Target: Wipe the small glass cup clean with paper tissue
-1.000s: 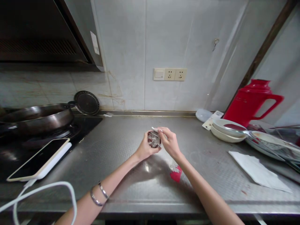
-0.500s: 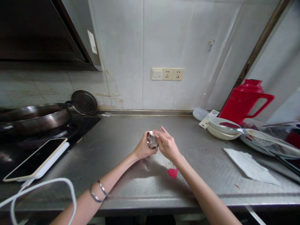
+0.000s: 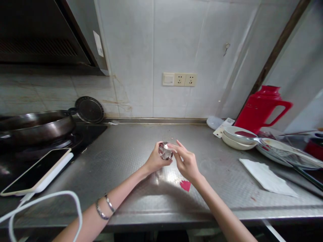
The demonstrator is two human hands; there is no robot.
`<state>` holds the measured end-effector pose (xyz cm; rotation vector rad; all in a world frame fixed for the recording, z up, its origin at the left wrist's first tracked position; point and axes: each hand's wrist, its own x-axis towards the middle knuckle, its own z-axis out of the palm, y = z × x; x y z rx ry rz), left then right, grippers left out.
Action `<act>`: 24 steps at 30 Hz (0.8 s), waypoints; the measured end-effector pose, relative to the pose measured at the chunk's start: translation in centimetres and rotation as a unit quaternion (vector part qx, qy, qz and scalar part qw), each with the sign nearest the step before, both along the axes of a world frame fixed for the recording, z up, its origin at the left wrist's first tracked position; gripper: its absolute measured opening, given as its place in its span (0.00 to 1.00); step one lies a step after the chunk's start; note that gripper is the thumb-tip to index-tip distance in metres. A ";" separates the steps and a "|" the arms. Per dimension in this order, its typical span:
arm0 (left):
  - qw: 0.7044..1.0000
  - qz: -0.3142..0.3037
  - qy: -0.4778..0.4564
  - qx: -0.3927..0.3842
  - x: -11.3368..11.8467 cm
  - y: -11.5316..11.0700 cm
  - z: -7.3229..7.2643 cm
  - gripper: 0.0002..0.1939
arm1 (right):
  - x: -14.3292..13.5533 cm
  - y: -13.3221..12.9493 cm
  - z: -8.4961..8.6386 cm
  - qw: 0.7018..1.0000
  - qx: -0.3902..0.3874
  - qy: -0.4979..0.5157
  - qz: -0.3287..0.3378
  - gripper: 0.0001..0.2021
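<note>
My left hand [image 3: 156, 157] is wrapped round a small, round, shiny container [image 3: 165, 153], silvery and brownish with a faceted look; it is too small to tell its exact kind. A little white piece [image 3: 166, 146] shows at the container's upper edge, under the fingertips of my right hand [image 3: 185, 160]. Those fingertips are pinched together on the white piece, the other fingers bent and partly raised. Below the hands, a torn red scrap [image 3: 185, 185] lies on the steel counter [image 3: 131, 141] beside some pale crumbs.
At left, a pan [image 3: 37, 126] sits on the stove and a phone [image 3: 37, 171] trails a white cable [image 3: 50, 195]. Stacked bowls [image 3: 238, 141], a red thermos jug [image 3: 261, 107] and a plate [image 3: 270, 156] with utensils stand at right, near a white napkin [image 3: 267, 178].
My right hand has drawn slightly right and down, its fingers more bent, uncovering more of the container's top. The left hand with the container has moved slightly right.
</note>
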<state>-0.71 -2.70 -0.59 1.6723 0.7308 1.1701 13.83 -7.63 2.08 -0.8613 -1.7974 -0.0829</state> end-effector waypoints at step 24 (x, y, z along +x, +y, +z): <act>0.998 -0.032 -0.051 -0.009 0.2 -0.7 0.8 0.34 | -0.5 -0.1 2.3 0.994 -0.051 0.070 -0.063 0.13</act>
